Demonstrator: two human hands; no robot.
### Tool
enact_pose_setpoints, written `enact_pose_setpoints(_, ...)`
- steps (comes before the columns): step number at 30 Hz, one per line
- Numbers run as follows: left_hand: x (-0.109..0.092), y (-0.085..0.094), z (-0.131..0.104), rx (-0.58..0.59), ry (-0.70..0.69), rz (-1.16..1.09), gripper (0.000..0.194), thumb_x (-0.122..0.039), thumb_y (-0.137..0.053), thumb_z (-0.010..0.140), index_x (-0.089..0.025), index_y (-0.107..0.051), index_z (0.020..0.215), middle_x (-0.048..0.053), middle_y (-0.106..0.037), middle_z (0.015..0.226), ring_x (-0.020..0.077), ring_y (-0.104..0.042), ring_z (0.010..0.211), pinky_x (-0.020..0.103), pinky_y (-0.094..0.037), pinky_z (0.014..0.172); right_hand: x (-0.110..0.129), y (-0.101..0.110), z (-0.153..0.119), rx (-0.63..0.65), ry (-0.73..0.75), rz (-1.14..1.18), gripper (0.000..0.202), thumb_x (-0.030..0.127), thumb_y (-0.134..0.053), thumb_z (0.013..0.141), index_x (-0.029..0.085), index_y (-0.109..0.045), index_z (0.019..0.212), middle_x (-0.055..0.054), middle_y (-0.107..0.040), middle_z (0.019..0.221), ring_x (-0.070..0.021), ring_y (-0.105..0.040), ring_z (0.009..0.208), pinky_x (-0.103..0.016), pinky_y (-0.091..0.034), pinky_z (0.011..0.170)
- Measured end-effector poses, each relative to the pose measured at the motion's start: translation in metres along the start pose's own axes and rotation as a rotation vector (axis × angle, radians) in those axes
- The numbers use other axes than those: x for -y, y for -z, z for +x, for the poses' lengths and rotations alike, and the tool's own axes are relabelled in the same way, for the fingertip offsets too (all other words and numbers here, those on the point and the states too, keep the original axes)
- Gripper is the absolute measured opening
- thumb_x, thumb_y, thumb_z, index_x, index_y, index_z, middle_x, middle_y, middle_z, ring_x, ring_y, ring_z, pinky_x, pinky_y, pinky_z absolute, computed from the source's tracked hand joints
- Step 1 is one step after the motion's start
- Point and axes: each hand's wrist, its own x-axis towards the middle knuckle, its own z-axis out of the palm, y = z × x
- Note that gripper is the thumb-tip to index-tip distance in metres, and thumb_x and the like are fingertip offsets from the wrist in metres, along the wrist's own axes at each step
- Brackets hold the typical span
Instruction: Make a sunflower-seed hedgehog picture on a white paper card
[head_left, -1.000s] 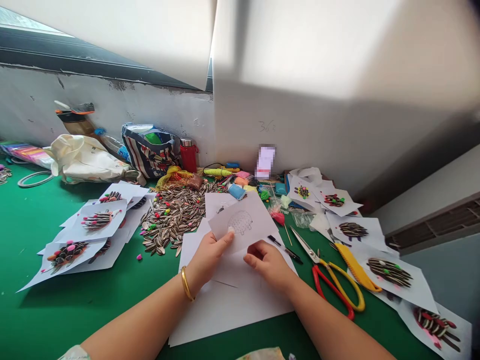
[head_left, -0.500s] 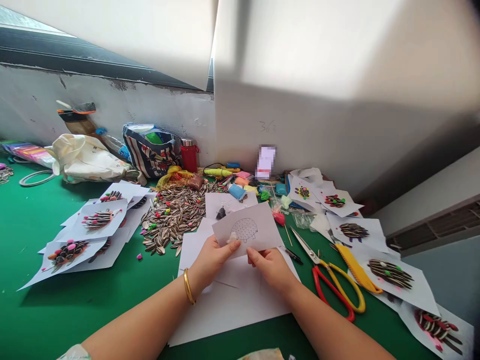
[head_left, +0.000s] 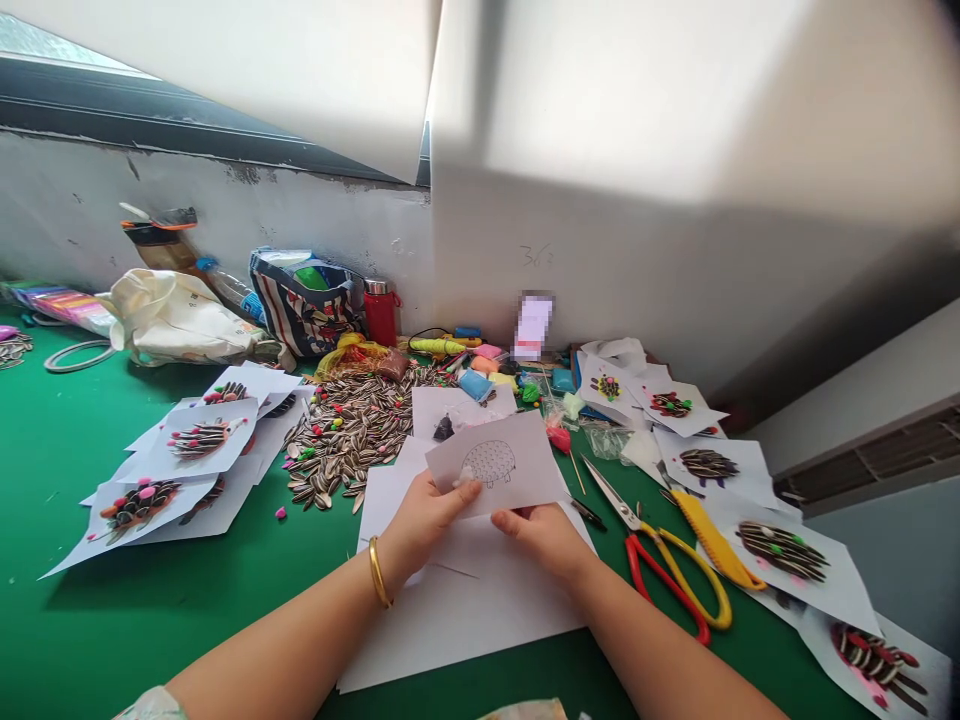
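Note:
A small white paper card (head_left: 536, 470) bears a printed outline of a round hedgehog-like animal. My left hand (head_left: 431, 515) pinches its lower left corner, thumb on top. A small white lump, of a material I cannot make out, shows beside that thumb. At the card's lower edge is my right hand (head_left: 544, 535), with its thumb along the edge and its other fingers mostly hidden behind the card. Beneath both hands lie larger white sheets (head_left: 465, 630). Scissors (head_left: 667, 560) with red and yellow handles lie open to the right, near a black pen (head_left: 588, 514).
Behind the left hand spreads a heap of striped sunflower seeds (head_left: 352, 430). Seed-covered animal pictures lie left (head_left: 199, 440) and right (head_left: 784, 550), beside a yellow utility knife (head_left: 712, 535). Coloured clay packets (head_left: 476, 385), a red bottle (head_left: 381, 312) and bags (head_left: 184, 320) line the wall.
My right thumb has slid slightly left and down to the card's lower edge, and the fingers have gone further behind it. My left hand keeps its hold.

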Motion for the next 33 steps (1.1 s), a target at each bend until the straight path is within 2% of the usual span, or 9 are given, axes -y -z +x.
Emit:
enact_pose_setpoints(2,-0.001,-0.002,-0.001,-0.009,0.005,0.035,0.051,-0.041,-0.08,0.072,-0.015,-0.067,0.114,0.013,-0.072,0.114,0.0323,-0.066,0.108,0.043,-0.052,0.093,0.0,0.0,-0.001,-0.088,-0.085,0.017,0.047,0.066,-0.063,0.076,0.021,-0.073,0.085,-0.009,-0.073,0.098,-0.027,-0.064,0.099,-0.037,-0.048,0.091)
enact_pose_setpoints(5,-0.001,-0.002,-0.002,-0.03,0.003,0.051,0.052,-0.042,-0.08,0.072,-0.015,-0.066,0.114,0.014,-0.071,0.116,0.0321,-0.067,0.105,0.043,-0.053,0.091,-0.001,-0.001,-0.003,-0.18,-0.181,-0.025,0.049,0.066,-0.062,0.076,0.019,-0.074,0.081,-0.011,-0.074,0.095,-0.0287,-0.066,0.097,-0.038,-0.051,0.088)
enact_pose_setpoints(15,0.0,-0.001,0.0,-0.032,0.025,-0.032,0.052,-0.04,-0.081,0.072,-0.015,-0.066,0.116,0.015,-0.069,0.122,0.0336,-0.064,0.112,0.045,-0.051,0.095,0.01,-0.007,-0.006,-0.206,-0.155,-0.023,0.044,0.054,-0.069,0.075,0.023,-0.075,0.105,-0.009,-0.075,0.105,-0.0316,-0.065,0.11,-0.043,-0.051,0.099)
enact_pose_setpoints(20,0.0,0.0,0.0,0.01,0.013,-0.047,0.049,-0.038,-0.077,0.077,-0.014,-0.066,0.119,0.015,-0.07,0.12,0.0339,-0.064,0.113,0.045,-0.051,0.096,0.007,-0.008,-0.008,-0.166,-0.119,0.009,0.048,0.051,-0.068,0.078,0.023,-0.071,0.117,-0.007,-0.07,0.121,-0.0298,-0.059,0.122,-0.043,-0.047,0.106)
enact_pose_setpoints(28,0.001,0.0,0.0,0.016,-0.002,-0.069,0.049,-0.035,-0.079,0.076,-0.016,-0.066,0.119,0.015,-0.068,0.123,0.034,-0.062,0.115,0.045,-0.05,0.097,0.005,-0.008,-0.009,-0.149,-0.089,0.017,0.045,0.051,-0.065,0.082,0.025,-0.07,0.119,-0.007,-0.068,0.124,-0.027,-0.059,0.123,-0.04,-0.048,0.106)
enact_pose_setpoints(33,0.001,-0.002,0.0,-0.01,0.005,-0.1,0.048,-0.036,-0.078,0.076,-0.016,-0.067,0.119,0.015,-0.07,0.121,0.0339,-0.063,0.113,0.045,-0.051,0.096,0.009,-0.011,-0.01,-0.173,-0.161,0.011,0.047,0.05,-0.068,0.079,0.024,-0.072,0.117,-0.008,-0.07,0.121,-0.0294,-0.061,0.12,-0.041,-0.05,0.103)
